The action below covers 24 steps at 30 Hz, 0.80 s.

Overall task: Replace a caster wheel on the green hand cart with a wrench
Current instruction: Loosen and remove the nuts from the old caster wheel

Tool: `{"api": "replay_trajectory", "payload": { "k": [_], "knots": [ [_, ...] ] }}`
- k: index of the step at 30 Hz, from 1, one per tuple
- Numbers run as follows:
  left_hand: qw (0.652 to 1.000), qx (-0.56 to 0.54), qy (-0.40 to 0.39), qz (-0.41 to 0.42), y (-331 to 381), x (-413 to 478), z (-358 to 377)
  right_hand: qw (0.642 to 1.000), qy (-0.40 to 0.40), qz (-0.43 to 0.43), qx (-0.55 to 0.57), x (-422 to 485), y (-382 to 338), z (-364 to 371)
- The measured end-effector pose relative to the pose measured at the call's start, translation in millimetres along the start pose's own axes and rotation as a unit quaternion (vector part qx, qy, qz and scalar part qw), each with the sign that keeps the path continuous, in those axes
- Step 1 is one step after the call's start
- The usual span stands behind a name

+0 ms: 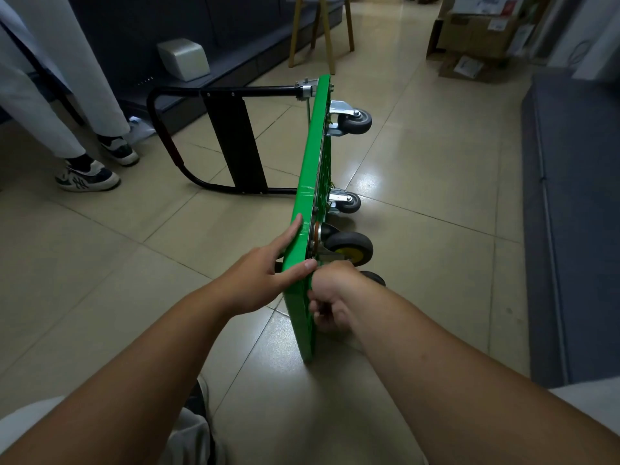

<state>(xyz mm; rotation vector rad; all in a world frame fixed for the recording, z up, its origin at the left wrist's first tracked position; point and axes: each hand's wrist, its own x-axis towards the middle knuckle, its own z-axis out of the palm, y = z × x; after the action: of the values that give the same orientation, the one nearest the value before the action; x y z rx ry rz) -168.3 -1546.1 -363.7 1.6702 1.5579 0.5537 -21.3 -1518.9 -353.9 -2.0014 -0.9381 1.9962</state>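
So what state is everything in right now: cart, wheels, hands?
Green hand cart: tipped on its side, wheels facing right.
Handle: unfolded, resting on floor.
Yellow-hub caster: on the cart's underside, off the floor.
Left hand: fingers straight on the cart's upper edge.
Right hand: curled beneath that caster; contents hidden.

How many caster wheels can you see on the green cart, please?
4. A grey wheel farthest away by the handle; a second grey wheel midway along the deck; a yellow-hubbed wheel just above the right hand; a black wheel partly hidden behind that hand.
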Motion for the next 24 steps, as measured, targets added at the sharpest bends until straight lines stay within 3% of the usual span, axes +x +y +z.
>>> {"api": "replay_trajectory", "payload": {
  "k": [4,8,16,24],
  "knots": [
    [1.0,0.016,-0.003,-0.008,3.4,-0.9,0.8,0.987,0.082,-0.135,0.008,3.5,5.4,16.7],
    [1.0,0.016,0.0,-0.007,2.6,-2.6,-0.7,0.989,0.101,-0.108,0.015,4.1,9.0,20.8],
    [1.0,0.006,-0.003,-0.003,-1.4,-1.1,-1.0,0.972,0.081,-0.196,-0.1,4.5,16.6,4.7],
    [1.0,-0.013,-0.001,-0.005,1.7,-3.2,-2.0,0.949,0.108,-0.279,-0.099,14.8,39.9,5.4]
  ]
}}
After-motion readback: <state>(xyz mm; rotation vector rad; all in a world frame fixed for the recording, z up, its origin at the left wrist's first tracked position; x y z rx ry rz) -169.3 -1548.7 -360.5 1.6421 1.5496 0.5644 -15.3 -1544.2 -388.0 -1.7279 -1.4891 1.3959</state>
